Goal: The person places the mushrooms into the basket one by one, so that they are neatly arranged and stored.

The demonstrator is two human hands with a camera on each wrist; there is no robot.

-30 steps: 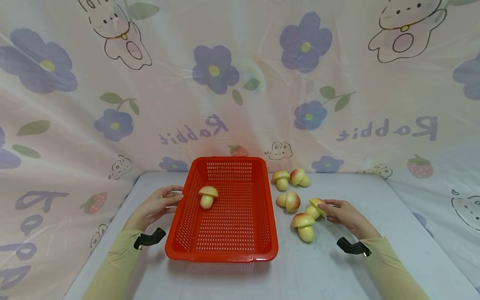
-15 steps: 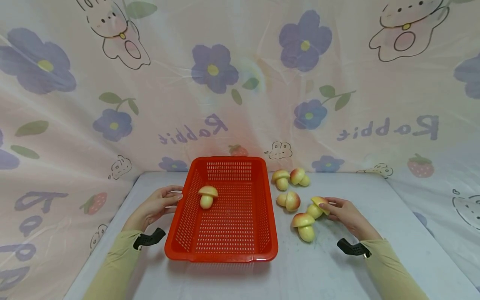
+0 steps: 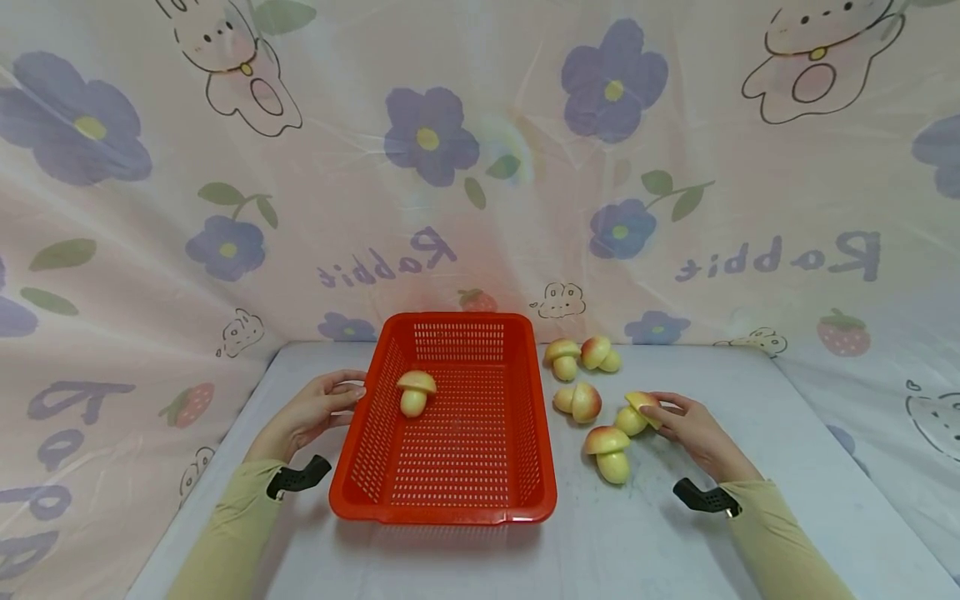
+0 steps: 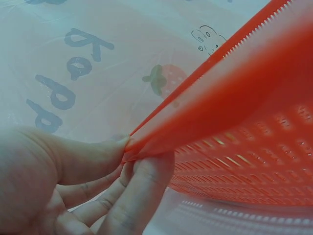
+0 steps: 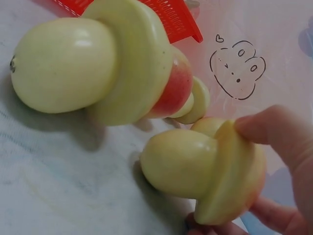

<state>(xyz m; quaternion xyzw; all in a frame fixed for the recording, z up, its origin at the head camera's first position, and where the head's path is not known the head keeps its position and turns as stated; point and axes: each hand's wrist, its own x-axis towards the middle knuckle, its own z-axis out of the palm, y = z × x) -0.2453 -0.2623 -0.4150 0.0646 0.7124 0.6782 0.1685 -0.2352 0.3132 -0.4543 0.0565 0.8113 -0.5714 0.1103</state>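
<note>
My left hand [image 3: 318, 412] pinches the left rim of a red plastic basket [image 3: 442, 515]; in the left wrist view the thumb and fingers [image 4: 142, 191] close on that rim. One toy mushroom [image 3: 414, 393] lies inside the basket, toward its left side. At the right, my right hand [image 3: 690, 432] grips the cap of a yellow toy mushroom [image 5: 181, 164] between thumb and fingers, its stem pointing left. Beside it on the table lies another toy mushroom [image 3: 609, 454], large in the right wrist view. Fingers behind the held cap are partly hidden.
Further mushrooms lie between basket and right hand: one [image 3: 577, 403] close to the basket, two [image 3: 562, 358] at the back edge. A white table [image 3: 780, 400] bears everything. A printed curtain [image 3: 480, 208] hangs behind it.
The mushroom in my right hand has shifted slightly up and to the right, its cap tilting a little. My left hand and the basket stay put.
</note>
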